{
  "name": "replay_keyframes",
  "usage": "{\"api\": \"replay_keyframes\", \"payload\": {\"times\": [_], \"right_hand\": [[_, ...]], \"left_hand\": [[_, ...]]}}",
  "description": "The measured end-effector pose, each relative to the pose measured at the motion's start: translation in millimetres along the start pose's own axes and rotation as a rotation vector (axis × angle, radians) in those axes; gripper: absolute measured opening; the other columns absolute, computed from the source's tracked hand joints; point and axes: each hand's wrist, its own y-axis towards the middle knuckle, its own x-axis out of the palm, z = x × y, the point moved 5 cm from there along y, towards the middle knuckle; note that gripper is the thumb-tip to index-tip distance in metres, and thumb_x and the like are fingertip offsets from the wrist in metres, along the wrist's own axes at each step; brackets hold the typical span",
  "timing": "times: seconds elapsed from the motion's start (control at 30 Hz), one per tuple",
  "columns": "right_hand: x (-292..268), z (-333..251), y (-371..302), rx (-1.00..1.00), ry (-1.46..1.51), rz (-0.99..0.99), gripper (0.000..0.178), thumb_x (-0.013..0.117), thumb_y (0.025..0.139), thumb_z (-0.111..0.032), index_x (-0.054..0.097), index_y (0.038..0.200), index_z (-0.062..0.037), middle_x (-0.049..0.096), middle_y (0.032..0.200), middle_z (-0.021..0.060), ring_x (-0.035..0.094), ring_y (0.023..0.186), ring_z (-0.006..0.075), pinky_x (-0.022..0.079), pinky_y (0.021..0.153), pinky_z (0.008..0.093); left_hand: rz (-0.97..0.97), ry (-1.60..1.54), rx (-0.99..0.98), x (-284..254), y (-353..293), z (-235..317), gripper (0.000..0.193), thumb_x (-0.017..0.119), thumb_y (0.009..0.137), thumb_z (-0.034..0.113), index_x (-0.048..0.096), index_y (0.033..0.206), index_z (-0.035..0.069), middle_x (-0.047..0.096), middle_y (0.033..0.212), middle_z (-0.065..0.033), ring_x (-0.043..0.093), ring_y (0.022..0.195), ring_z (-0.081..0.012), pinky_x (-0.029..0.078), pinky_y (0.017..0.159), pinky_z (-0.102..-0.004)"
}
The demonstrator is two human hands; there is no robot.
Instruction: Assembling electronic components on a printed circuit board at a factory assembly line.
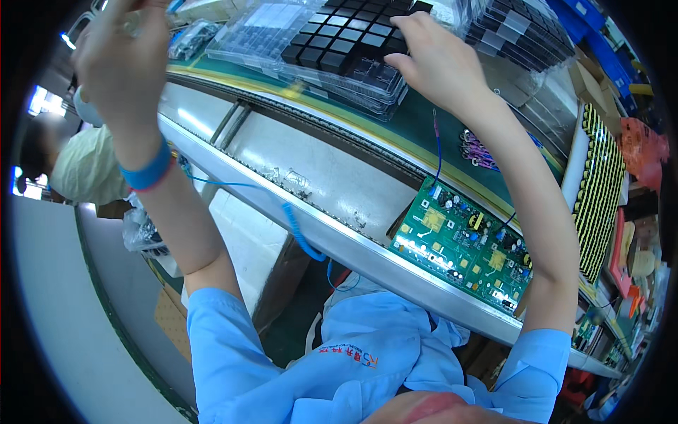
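My right hand [441, 62] is over a clear plastic tray [381, 78] of black square blocks [339, 34]. Thumb and forefinger are spread apart at the tray's right side, next to the blocks, and no block shows lifted between them. Several pockets at the tray's near right corner hold no block. My left hand [126, 60] is raised at the upper left, with a blue wrist strap [148, 169] on its wrist. Its fingertips run out of the picture at the top, so whatever they hold is hidden.
A green circuit board [459, 247] lies across the conveyor rail [318, 233] near my right forearm. Stacked trays [519, 35] stand at the back right, beside a rack of yellow-and-black parts [600, 191]. A coiled blue cord [300, 233] hangs before the rail. Another person [88, 162] sits at the left.
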Motion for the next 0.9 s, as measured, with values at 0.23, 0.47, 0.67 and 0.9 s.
{"api": "replay_keyframes", "payload": {"times": [0.23,0.47,0.67,0.9], "right_hand": [[17,-1,24,0.282,-0.143,-0.342,0.035,0.069,0.073,-0.013,0.054,0.101,0.0025,0.055,0.109,0.0217,0.064,0.093,0.0407,0.056,0.076,0.047],[21,8,15,0.232,-0.003,-0.327,0.039,0.062,0.073,-0.014,0.052,0.107,0.0008,0.066,0.098,0.0224,0.067,0.09,0.0386,0.055,0.076,0.0468],[-43,26,-15,0.809,1.573,-0.201,0.026,0.056,0.097,-0.018,0.057,0.116,-0.0004,0.059,0.084,0.0051,0.059,0.067,0.0117,0.047,0.055,0.0211],[-134,12,-142,0.809,0.894,-0.409,0.044,0.07,0.08,-0.02,0.057,0.12,-0.0073,0.063,0.101,0.0001,0.054,0.073,0.0069,0.045,0.063,0.0192]], "left_hand": [[-0.234,-0.608,-0.162,77,2,23,0.015,0.067,0.079,0.002,0.066,0.094,0.0,0.067,0.088,-0.0145,0.066,0.081,-0.0282,0.05,0.074,-0.035],[-0.585,-0.566,0.109,162,-66,108,0.056,0.072,0.073,0.01,0.055,0.126,0.011,0.057,0.123,-0.0095,0.053,0.117,-0.0291,0.037,0.1,-0.0463],[-0.606,-0.542,0.201,149,-46,116,0.041,0.06,0.066,0.004,0.053,0.106,0.006,0.053,0.097,-0.0139,0.052,0.095,-0.0345,0.039,0.086,-0.0438],[-0.853,-0.34,0.27,155,-15,139,0.046,0.064,0.069,0.005,0.058,0.114,0.008,0.065,0.101,-0.0158,0.057,0.102,-0.0351,0.039,0.095,-0.0464]]}}
